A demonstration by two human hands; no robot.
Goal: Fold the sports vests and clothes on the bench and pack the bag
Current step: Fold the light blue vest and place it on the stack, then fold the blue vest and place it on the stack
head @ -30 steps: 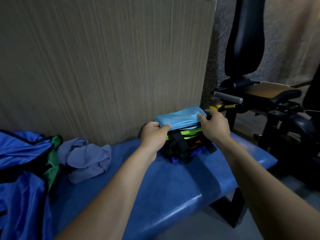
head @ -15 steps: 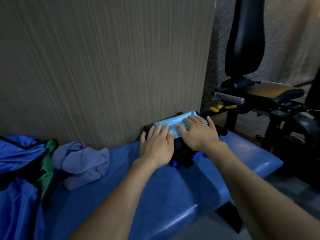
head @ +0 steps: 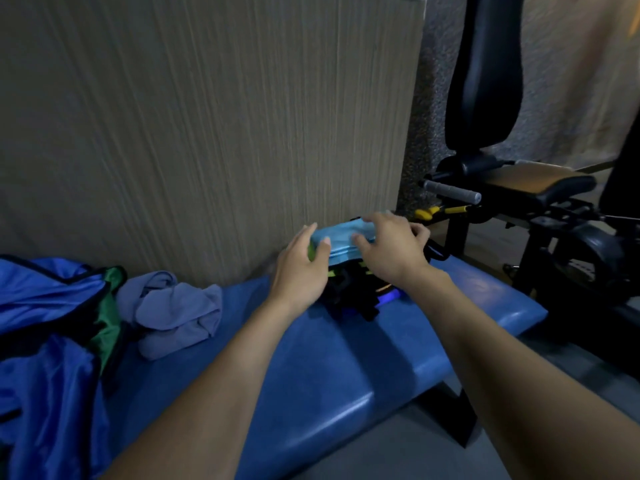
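A folded light blue cloth (head: 341, 242) tops a stack with neon green edges, sitting in a black bag (head: 349, 296) on the blue bench (head: 346, 375) against the wall. My left hand (head: 299, 268) holds the cloth's left end, thumb in front and fingers behind. My right hand (head: 391, 252) arches over its right half, thumb on the front face and fingers over the top and far side. Unfolded blue vests with black and green trim (head: 45, 306) lie in a heap at the bench's left end. The bag's inside is hidden.
A crumpled grey-purple garment (head: 180, 310) lies on the bench between the vests and the bag. A wood-grain wall panel (head: 207, 133) backs the bench. A black gym machine (head: 519, 192) with a grey handle and tall pad stands right of the bench end.
Both hands pressed flat on the cloth, squashing the stack into the bag. Now they have lifted, the stack has sprung back up, and the fingers wrap the cloth's ends.
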